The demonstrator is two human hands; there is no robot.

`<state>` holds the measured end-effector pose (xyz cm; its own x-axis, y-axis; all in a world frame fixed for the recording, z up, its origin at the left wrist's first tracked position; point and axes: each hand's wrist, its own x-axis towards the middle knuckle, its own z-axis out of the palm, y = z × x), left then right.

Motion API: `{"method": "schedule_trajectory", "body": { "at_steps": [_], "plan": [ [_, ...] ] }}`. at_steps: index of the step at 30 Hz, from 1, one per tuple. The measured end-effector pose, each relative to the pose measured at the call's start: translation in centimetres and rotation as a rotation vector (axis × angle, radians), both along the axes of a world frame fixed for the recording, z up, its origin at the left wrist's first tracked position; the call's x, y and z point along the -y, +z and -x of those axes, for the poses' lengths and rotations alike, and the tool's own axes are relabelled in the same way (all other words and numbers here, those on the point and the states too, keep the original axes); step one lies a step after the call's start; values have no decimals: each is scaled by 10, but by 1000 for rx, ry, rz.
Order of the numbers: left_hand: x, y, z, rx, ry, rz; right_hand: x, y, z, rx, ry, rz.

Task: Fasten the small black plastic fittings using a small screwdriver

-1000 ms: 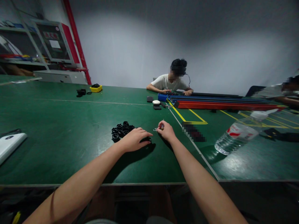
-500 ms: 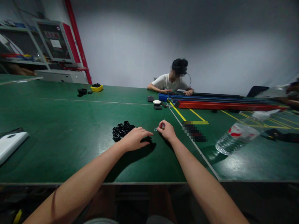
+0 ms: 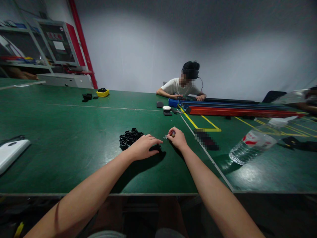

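Fingers outstretched and thumb apart, my left hand [image 3: 146, 145] hovers low over the green table. Under its fingers a small black part [image 3: 158, 147] shows partly; whether the fingers touch it I cannot tell. Just behind that hand lies a cluster of black ring-shaped parts [image 3: 128, 137], partly covered by it. My right hand [image 3: 177, 138] is closed in a pinch on a small slim object [image 3: 173, 134] with a brownish, shiny part, mostly hidden by the fingers. Tiny pale pieces [image 3: 165, 137] lie on the table by its fingertips, between the two hands.
A tilted clear bottle [image 3: 252, 143] stands on the right. Long red [image 3: 242, 111] and blue rails lie at the back right, where a co-worker [image 3: 179, 87] sits. A white device [image 3: 13, 153] is at the left edge; a yellow bin [image 3: 102, 94] stands farther back.
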<state>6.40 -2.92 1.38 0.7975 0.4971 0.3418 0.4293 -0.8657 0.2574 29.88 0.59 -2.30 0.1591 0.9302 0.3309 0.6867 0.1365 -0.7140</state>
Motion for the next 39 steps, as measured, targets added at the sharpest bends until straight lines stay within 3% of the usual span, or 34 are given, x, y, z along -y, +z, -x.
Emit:
{"method": "schedule_trajectory", "body": {
  "at_steps": [8, 13, 17, 20, 39],
  "plan": [
    [0, -2, -1, 67, 32, -26, 3, 6, 4, -110, 56, -54],
    [-3, -4, 0, 164, 120, -59, 11, 15, 14, -391, 276, -41],
    [-7, -8, 0, 232, 173, -85, 26, 23, 26, -644, 500, 120],
    [-7, -9, -1, 255, 154, -91, 32, 25, 31, -712, 575, 191],
    [-6, -11, -2, 478, 128, -61, 37, 29, 34, -739, 619, 226]
  ]
}}
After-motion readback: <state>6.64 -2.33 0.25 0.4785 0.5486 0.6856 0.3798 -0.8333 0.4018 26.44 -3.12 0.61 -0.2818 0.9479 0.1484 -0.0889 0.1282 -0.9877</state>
